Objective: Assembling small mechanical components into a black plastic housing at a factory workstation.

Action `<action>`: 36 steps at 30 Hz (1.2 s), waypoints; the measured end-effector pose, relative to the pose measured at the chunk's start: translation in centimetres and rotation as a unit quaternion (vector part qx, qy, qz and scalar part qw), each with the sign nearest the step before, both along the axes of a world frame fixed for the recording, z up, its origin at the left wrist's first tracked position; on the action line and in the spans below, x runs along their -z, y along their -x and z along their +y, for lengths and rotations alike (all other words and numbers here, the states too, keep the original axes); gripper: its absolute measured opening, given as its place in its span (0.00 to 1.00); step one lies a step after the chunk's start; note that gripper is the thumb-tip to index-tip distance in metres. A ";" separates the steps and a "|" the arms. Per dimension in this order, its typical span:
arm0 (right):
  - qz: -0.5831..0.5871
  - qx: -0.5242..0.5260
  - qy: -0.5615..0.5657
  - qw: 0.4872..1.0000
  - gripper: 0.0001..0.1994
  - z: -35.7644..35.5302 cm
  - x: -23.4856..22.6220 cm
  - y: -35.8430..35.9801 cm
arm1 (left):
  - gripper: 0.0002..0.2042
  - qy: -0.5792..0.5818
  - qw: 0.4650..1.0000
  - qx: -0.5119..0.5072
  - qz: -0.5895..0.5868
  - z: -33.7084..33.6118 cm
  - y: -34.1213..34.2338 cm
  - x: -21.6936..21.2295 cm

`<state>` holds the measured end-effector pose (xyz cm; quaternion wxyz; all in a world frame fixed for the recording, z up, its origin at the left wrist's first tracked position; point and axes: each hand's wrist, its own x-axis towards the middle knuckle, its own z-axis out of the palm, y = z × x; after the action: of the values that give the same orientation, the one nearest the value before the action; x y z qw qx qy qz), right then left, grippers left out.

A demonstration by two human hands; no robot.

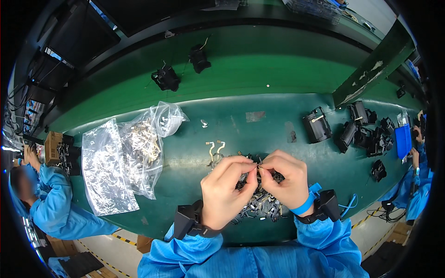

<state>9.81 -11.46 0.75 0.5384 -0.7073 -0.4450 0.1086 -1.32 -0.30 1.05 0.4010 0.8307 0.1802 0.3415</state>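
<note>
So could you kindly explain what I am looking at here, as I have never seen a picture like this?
There is no machine here: a person wears a wide-angle camera on the head, looking down at their own two hands. The lens bends straight edges near the rim.

The left hand and right hand meet above a green table, each with a black wrist device; the right also wears a blue band. Their fingers pinch a tiny part between them, too small to identify. Under the hands lies a pile of small dark parts, with two thin gold strips just beyond.

To the left are clear plastic bags of small pieces. To the right stand black box-like units. Other people in blue sleeves work at both edges.
</note>
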 end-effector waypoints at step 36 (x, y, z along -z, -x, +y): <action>0.572 -0.174 -0.071 0.798 0.09 -1.1 0.3 -1.8 | 0.14 -0.302 0.946 0.107 -0.052 2.9 -0.3 -1.9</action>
<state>11.57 -12.59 0.42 0.7159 -0.3865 -0.1783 0.5534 -1.06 2.62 2.98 0.1739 0.9086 -0.0426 0.3772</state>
